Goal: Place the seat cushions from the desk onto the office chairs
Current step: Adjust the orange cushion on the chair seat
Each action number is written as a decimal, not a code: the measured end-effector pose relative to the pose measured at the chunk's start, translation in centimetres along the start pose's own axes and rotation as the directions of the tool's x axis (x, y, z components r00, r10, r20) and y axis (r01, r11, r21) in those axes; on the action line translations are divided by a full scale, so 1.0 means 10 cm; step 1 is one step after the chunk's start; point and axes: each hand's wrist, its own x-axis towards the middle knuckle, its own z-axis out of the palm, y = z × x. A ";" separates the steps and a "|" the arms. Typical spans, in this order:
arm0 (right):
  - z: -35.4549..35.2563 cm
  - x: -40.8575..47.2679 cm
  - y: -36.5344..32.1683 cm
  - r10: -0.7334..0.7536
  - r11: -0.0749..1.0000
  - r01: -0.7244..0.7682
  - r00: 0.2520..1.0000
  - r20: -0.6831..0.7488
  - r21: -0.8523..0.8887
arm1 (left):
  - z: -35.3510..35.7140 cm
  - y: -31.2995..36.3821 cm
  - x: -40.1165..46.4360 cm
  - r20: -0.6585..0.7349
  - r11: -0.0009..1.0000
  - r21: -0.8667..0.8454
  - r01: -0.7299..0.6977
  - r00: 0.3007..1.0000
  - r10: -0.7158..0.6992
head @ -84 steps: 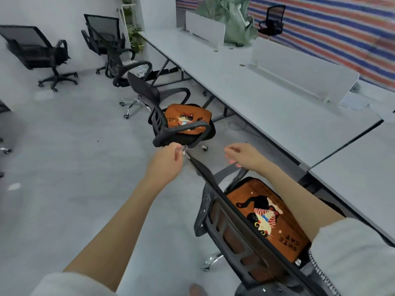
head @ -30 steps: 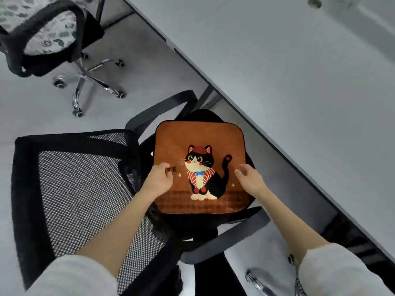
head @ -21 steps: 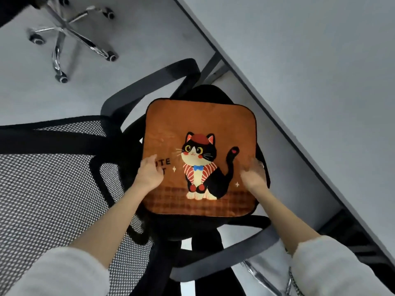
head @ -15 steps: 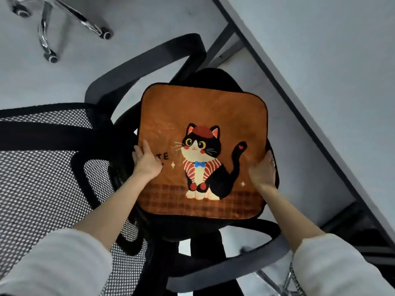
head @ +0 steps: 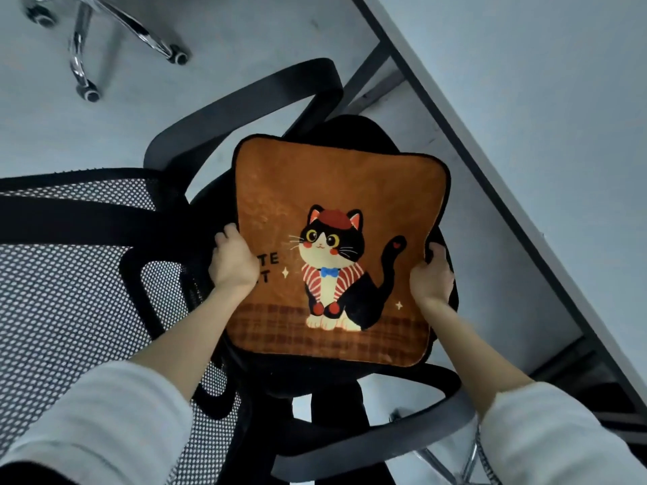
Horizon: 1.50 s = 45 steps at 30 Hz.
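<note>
An orange seat cushion (head: 315, 183) with a cartoon cat lies on the seat of a black office chair (head: 252, 96), seen from above. My left hand (head: 232, 262) grips the cushion's left edge, fingers curled under it beside the mesh backrest (head: 70, 288). My right hand (head: 432, 274) grips the cushion's right edge, fingers wrapped around it. Both arms wear white sleeves. The chair's seat is mostly hidden under the cushion.
A white desk (head: 546, 110) runs diagonally along the right, its edge close to the chair's seat. The chrome wheeled base (head: 84, 64) of another chair stands on the grey floor at top left. The chair's two armrests curve above and below the cushion.
Both hands slid from the cushion's top surface out to its side edges and curled around them. The camera moved closer over the chair.
</note>
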 end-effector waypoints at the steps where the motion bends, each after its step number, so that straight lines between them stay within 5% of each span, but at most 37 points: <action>1: -0.02 -0.03 -0.02 -0.012 1.000 0.012 1.000 -0.006 -0.015 | -0.02 0.02 -0.10 -0.019 1.000 -0.028 -0.014 1.000 0.014; 7: -0.14 -0.39 -0.48 -0.247 0.965 0.242 0.968 -0.037 -0.103 | -0.14 0.21 -0.80 -0.013 0.967 -0.255 0.006 1.000 -0.010; 12: -0.24 -0.61 -1.01 -0.542 0.808 0.530 0.840 0.026 -0.257 | -0.07 0.14 -1.13 0.193 0.815 -0.486 0.316 0.948 -0.252; 18: -0.14 -0.60 -1.34 -0.726 0.392 0.806 0.567 0.389 -0.444 | -0.06 0.14 -1.30 0.620 0.420 -0.589 0.690 0.719 -0.313; 20: -0.03 -0.50 -1.38 -0.752 0.370 0.819 0.541 0.376 -0.439 | -0.08 0.14 -1.26 0.712 0.434 -0.512 0.742 0.648 -0.269; 23: 0.09 -0.38 -1.27 -0.707 0.541 0.762 0.642 0.297 -0.357 | -0.12 0.08 -1.12 0.704 0.635 -0.406 0.657 0.668 -0.241; 28: 0.08 -0.27 -0.81 -0.432 0.788 0.504 0.862 0.264 -0.355 | -0.22 -0.06 -0.63 0.306 0.965 -0.211 0.154 0.948 -0.084; 33: 0.16 -0.07 -0.32 -0.039 0.932 0.089 0.989 0.146 -0.350 | -0.10 -0.05 0.09 0.150 0.997 -0.011 -0.080 0.985 0.080; 39: 0.30 0.03 0.14 -0.024 0.927 0.035 0.999 0.034 -0.373 | 0.11 0.06 0.59 0.159 0.997 0.076 -0.024 0.987 0.011; 42: 0.36 0.05 0.17 -0.037 0.930 0.027 0.999 -0.020 -0.368 | 0.19 0.05 0.64 0.011 0.992 0.125 -0.030 1.000 0.029; 45: 0.35 0.06 0.12 0.003 0.991 -0.013 0.997 -0.078 -0.137 | 0.13 0.01 0.64 -0.069 0.977 0.204 -0.070 0.994 0.086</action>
